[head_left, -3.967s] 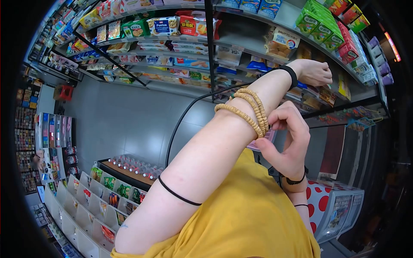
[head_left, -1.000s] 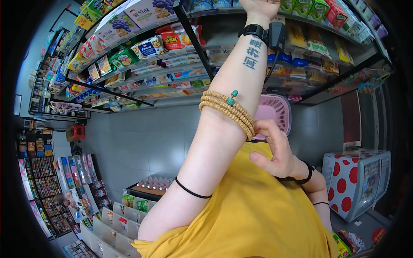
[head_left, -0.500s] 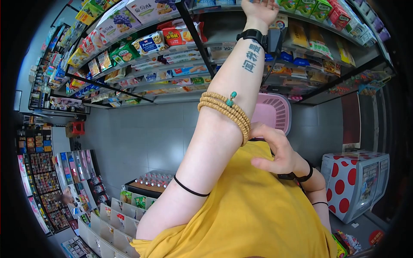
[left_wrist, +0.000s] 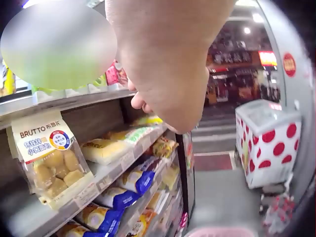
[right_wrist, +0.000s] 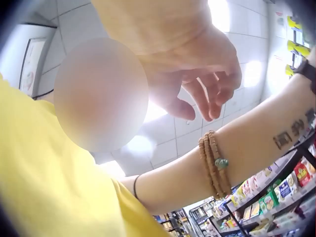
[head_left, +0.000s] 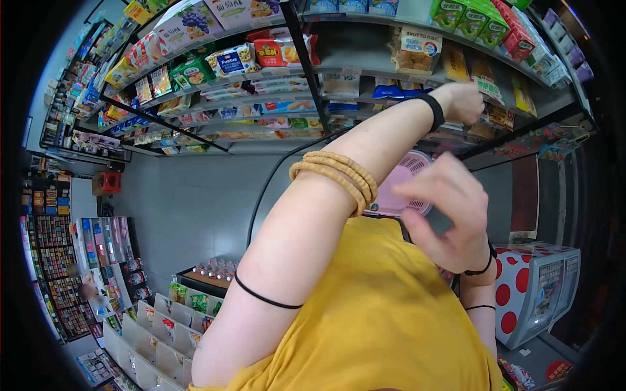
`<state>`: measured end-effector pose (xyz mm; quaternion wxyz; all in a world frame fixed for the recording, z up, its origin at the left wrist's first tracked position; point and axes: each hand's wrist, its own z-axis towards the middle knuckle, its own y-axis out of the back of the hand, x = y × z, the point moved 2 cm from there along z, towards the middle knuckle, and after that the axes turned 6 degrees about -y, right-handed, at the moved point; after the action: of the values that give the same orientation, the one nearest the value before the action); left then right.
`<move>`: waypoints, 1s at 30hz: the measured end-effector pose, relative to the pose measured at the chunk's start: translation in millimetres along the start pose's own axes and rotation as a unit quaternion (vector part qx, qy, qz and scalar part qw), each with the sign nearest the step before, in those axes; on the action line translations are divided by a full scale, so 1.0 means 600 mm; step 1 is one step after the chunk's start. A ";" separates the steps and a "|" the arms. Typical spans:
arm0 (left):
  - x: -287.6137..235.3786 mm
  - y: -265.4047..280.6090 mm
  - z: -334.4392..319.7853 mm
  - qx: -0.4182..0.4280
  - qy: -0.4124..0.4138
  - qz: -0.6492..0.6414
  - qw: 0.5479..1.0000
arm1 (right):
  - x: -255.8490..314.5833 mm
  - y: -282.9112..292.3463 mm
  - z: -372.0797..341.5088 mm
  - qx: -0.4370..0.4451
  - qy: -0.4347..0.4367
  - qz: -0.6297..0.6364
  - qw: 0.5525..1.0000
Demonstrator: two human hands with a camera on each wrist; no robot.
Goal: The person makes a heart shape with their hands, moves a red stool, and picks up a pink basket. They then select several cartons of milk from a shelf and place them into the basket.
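Bracelet of tan beads (head_left: 343,171) circles the left forearm in several loops near the elbow. Just beside it, without contact, the right hand (head_left: 462,205) holds nothing visible, its fingers bent and thumb apart. The left hand (head_left: 462,104) is stretched out before stocked shelves (head_left: 360,53), fingers loosely curled around nothing visible. Beneath the forearm, a pink basket (head_left: 417,160) shows partly.
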<state>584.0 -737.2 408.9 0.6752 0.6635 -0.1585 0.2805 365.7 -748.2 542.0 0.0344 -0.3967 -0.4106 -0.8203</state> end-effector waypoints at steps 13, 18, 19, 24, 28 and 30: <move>-0.073 0.000 -0.034 0.034 -0.138 0.013 0.990 | -0.006 -0.001 0.089 0.073 0.058 -0.041 0.995; -0.081 -0.006 -0.036 0.048 -0.137 0.003 0.989 | 0.012 -0.016 0.100 0.129 0.114 0.035 0.984; -0.084 -0.008 -0.038 0.052 -0.135 -0.003 0.989 | 0.015 -0.022 0.103 0.145 0.127 0.046 0.980; -0.105 -0.019 -0.051 0.080 -0.149 -0.035 0.985 | 0.012 -0.020 0.114 0.187 0.122 0.061 0.973; -0.167 -0.025 -0.081 0.114 -0.184 -0.085 0.973 | 0.021 -0.022 0.114 0.178 0.111 -0.001 0.978; -0.200 -0.028 -0.091 0.123 -0.194 -0.104 0.968 | 0.024 -0.027 0.116 0.189 0.107 -0.015 0.976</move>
<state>490.1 -703.0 321.4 0.5702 0.7960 -0.1811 0.0916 393.0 -684.8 565.6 0.1397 -0.2867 -0.5582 -0.7659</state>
